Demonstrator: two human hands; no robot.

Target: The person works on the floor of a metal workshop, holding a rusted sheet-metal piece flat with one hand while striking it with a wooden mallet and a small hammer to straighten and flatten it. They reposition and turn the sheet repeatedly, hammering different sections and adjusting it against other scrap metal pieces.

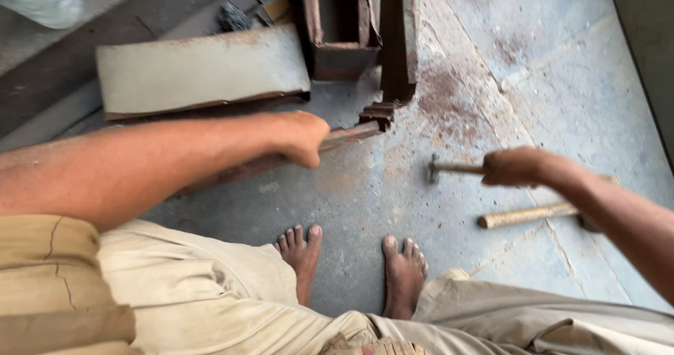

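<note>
Head view: the left hand (302, 139) is clenched around a long rusty metal bar (349, 136), while right of that bar the right hand (514, 167) is closed on a small wooden-handled hammer (449, 167).

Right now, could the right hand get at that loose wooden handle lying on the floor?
Probably yes. The wooden handle lies on bare concrete floor just below the right hand, with nothing between them. But that hand is closed on a hammer, so it would have to let go first.
</note>
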